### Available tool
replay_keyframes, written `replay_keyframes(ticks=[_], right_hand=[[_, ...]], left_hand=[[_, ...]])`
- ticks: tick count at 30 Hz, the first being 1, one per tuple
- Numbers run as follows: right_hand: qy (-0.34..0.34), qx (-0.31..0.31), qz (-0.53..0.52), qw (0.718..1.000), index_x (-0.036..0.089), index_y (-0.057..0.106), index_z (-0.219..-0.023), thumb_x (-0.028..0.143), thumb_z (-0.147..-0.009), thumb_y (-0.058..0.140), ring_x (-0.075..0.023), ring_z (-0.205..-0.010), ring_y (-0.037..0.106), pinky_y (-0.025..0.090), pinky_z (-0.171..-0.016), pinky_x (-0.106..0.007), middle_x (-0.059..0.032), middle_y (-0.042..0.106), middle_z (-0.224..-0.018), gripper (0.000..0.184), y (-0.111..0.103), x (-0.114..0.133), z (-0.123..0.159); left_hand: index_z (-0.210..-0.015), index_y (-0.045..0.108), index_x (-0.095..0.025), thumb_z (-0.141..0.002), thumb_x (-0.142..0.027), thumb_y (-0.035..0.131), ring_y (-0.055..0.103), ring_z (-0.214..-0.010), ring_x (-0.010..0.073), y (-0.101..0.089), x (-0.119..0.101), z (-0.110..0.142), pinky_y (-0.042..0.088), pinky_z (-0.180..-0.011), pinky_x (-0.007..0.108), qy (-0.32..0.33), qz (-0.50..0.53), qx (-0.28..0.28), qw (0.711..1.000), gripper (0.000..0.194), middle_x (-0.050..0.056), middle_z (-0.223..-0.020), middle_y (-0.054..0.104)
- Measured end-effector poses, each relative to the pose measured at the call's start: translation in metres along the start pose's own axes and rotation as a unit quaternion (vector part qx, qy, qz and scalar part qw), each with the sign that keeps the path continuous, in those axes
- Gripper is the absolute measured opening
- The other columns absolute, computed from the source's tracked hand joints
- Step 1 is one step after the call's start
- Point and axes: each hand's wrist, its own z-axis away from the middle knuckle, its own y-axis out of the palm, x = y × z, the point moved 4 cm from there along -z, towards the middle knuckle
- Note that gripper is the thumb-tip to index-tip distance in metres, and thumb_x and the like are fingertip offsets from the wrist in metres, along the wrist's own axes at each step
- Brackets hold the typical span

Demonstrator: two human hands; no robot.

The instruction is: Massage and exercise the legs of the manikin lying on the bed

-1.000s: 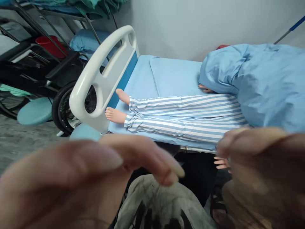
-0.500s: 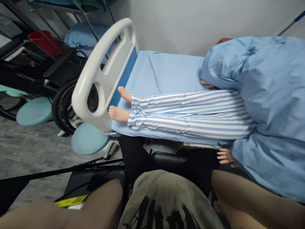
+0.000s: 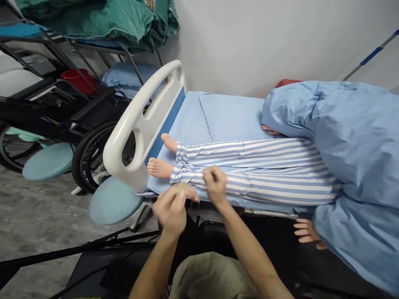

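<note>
A manikin-like figure in blue-and-white striped trousers (image 3: pixel 268 178) lies on the bed, its bare feet (image 3: pixel 159 167) close to the footboard. Blue cloth (image 3: pixel 352 137) covers its upper body; one hand of the figure (image 3: pixel 307 232) hangs past the near bed edge. My right hand (image 3: pixel 215 182) is curled into a loose fist in front of the near trouser leg, with nothing seen in it. Left of it, my left hand (image 3: pixel 174 207) is raised near the mattress edge below the feet. Its fingers are bent and smeared by motion. Whether either hand touches the bed, I cannot tell.
The white footboard (image 3: pixel 120 151) closes off the bed's left end. Beyond it stand a wheelchair (image 3: pixel 96 158), round pale-green stool seats (image 3: pixel 115 201) and a metal rack with green cloth (image 3: pixel 124 20). A red bucket (image 3: pixel 79 81) sits by the rack. Black straps or bars cross the lower left.
Both hands have come up from the bottom corners, where only blurred arms showed, to in front of the bed's near edge. The view has tilted up. The figure has not visibly moved.
</note>
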Motion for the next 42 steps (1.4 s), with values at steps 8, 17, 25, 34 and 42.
replay_keyframes(ticks=[8,17,25,34,42], right_hand=[[0.070,0.081,0.188,0.976,0.020,0.042,-0.060,0.033,-0.090,0.039,-0.0112,-0.051,0.039,0.021,-0.054,-0.025,0.0018,0.043,-0.052,0.033,0.081,-0.087,-0.019],[0.017,0.052,0.117,0.992,0.020,0.032,-0.057,0.045,-0.094,0.035,-0.0096,-0.049,0.031,0.023,-0.052,-0.025,0.0036,0.034,-0.050,0.044,0.030,-0.038,-0.047],[0.050,0.033,0.157,0.986,0.020,0.031,-0.057,0.040,-0.096,0.035,-0.0104,-0.050,0.031,0.022,-0.056,-0.026,0.0030,0.033,-0.050,0.044,0.007,-0.061,-0.046],[0.087,0.004,0.075,0.993,0.020,0.030,-0.057,0.045,-0.095,0.032,-0.0100,-0.054,0.032,0.024,-0.056,-0.026,0.0035,0.034,-0.053,0.046,0.009,-0.105,-0.040],[0.088,-0.003,0.049,0.995,0.020,0.034,-0.057,0.050,-0.094,0.034,-0.0101,-0.053,0.034,0.025,-0.054,-0.025,0.0033,0.038,-0.053,0.048,-0.001,-0.089,-0.043]], left_hand=[[-0.050,0.033,-0.020,-0.082,-0.036,0.053,0.036,-0.048,0.0086,0.034,0.131,-0.079,0.032,-0.050,0.024,-0.097,0.063,-0.022,0.993,0.041,-0.004,-0.048,0.035],[-0.045,0.033,-0.018,-0.079,-0.022,0.051,0.025,-0.048,0.0098,0.042,0.168,-0.071,0.017,-0.057,0.029,-0.013,-0.329,0.008,0.944,0.039,-0.002,-0.044,0.034],[-0.046,0.031,-0.018,-0.082,-0.026,0.050,0.026,-0.050,0.0095,0.046,0.170,-0.070,0.016,-0.058,0.029,0.008,-0.352,0.025,0.936,0.042,-0.003,-0.046,0.032],[-0.049,0.029,-0.019,-0.084,-0.042,0.051,0.028,-0.047,0.0073,0.087,0.134,-0.066,0.026,-0.050,0.024,-0.064,-0.016,0.012,0.998,0.048,-0.004,-0.046,0.030],[-0.048,0.029,-0.018,-0.087,-0.033,0.045,0.027,-0.048,0.0079,0.101,0.162,-0.046,0.022,-0.052,0.027,-0.032,-0.186,0.035,0.981,0.044,-0.004,-0.045,0.029]])
